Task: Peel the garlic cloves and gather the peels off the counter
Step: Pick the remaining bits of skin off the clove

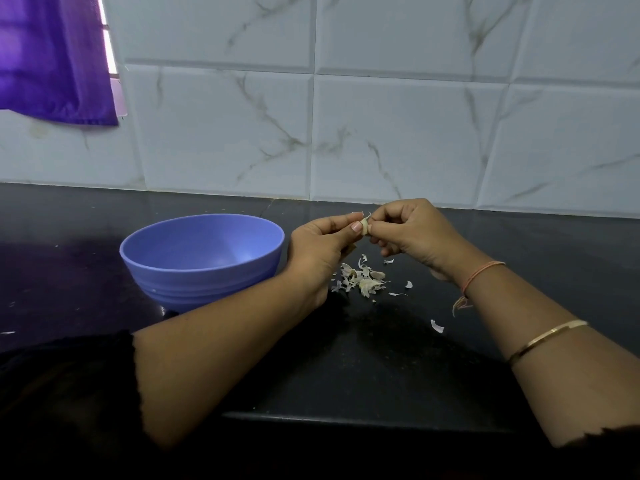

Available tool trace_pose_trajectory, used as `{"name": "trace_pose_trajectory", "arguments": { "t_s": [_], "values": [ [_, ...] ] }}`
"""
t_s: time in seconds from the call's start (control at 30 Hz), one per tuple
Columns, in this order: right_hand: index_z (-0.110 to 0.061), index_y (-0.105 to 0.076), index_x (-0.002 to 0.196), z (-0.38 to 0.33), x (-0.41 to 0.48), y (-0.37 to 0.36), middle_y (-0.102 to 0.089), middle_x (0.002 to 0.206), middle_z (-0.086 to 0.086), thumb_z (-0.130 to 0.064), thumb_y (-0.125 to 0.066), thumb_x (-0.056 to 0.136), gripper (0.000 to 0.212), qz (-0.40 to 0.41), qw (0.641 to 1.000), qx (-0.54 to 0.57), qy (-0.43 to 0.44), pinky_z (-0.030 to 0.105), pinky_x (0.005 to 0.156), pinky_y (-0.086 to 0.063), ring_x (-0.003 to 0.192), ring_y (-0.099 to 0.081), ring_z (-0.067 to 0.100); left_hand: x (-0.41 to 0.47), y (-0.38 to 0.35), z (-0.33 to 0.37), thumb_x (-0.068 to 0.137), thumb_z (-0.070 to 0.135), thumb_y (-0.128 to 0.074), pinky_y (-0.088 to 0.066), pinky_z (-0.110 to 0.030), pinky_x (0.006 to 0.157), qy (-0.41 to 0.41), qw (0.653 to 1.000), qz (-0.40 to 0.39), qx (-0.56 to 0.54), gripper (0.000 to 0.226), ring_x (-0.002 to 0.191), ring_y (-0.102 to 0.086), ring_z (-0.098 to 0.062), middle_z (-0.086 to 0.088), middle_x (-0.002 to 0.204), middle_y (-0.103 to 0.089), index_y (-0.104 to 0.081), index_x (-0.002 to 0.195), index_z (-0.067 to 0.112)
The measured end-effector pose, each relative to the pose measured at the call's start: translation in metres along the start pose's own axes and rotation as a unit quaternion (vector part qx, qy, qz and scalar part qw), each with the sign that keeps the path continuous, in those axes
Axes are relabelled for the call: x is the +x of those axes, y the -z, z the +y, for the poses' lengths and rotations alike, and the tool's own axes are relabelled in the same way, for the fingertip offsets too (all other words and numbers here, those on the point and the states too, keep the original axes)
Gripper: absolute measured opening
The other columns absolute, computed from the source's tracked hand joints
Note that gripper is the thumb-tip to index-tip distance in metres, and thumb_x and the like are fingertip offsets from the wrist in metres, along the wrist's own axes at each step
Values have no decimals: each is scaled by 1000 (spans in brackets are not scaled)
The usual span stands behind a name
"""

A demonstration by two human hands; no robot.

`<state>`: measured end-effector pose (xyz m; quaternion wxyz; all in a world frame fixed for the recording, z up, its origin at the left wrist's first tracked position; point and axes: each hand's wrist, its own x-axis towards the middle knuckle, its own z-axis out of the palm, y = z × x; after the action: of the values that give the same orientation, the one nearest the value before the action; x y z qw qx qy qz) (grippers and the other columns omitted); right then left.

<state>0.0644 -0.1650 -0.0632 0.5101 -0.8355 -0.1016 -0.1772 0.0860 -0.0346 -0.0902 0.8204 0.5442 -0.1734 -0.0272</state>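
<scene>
Both hands, left hand [322, 247] and right hand [412, 233], pinched one garlic clove [364, 227].
I saw their curled fingertips gripping it from either side, above the black counter [381, 358]. Loose peels [363, 280] lay scattered on the counter just below the hands, and a blue bowl [201, 258] stood beside the left hand.

Lower frame: counter [381, 358] of black stone, polished, glossy, finely speckled. Left of centre: bowl [194, 271] of lilac-blue plastic, smooth, satin, ribbed low on the wall. Upper frame: wall tiles [398, 133], glazed, veined like marble. Upper left: purple cloth [52, 57], matt. Centre: peels [363, 280], dry, papery. Right: bangle [547, 341], shiny gold-coloured metal.
</scene>
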Motion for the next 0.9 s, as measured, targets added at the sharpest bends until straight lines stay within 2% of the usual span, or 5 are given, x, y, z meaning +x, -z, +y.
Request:
{"name": "trace_pose_trajectory", "arguments": {
  "t_s": [0.17,0.37,0.53,0.73,0.9],
  "values": [
    [3,-64,78,-1,0,-1,-55,61,1,-7,-62,80,10,32,999,-25,12,20,53,-48,56,-49,9,0,0,-1,84,2,-61,-49,-18,70,7,1000,-2,-4,14,66,-62,-2,8,66,-68,-66,81,15],
    [-8,-60,67,-1,0,0,-52,59,-1,-8,-61,78,11,59,996,-61,10,22,52,-47,55,-47,9,-4,-2,2,85,-1,-59,-50,-19,71,17,1000,-14,-10,16,69,-59,-5,1,75,-65,-63,90,14],
    [-3,-63,75,-1,1,2,-54,61,2,-13,-61,81,11,71,992,-97,21,33,61,-53,56,-52,13,-2,-1,2,84,-2,-61,-52,-24,71,33,999,11,-31,20,70,-60,-10,-5,76,-65,-57,92,17],
    [-8,-65,88,-5,0,5,-63,81,6,0,-52,86,16,28,996,86,-12,27,64,-54,69,-57,13,1,0,0,85,1,-61,-50,-24,70,49,997,38,-46,16,66,-60,-9,-6,75,-65,-56,90,16],
    [-7,-66,90,-2,0,4,-62,80,7,-1,-62,83,10,-9,998,53,8,28,70,-57,74,-59,14,-1,-1,1,85,1,-61,-50,-25,71,56,996,28,-58,17,65,-61,-9,-3,69,-65,-54,92,15]
  ]
}}
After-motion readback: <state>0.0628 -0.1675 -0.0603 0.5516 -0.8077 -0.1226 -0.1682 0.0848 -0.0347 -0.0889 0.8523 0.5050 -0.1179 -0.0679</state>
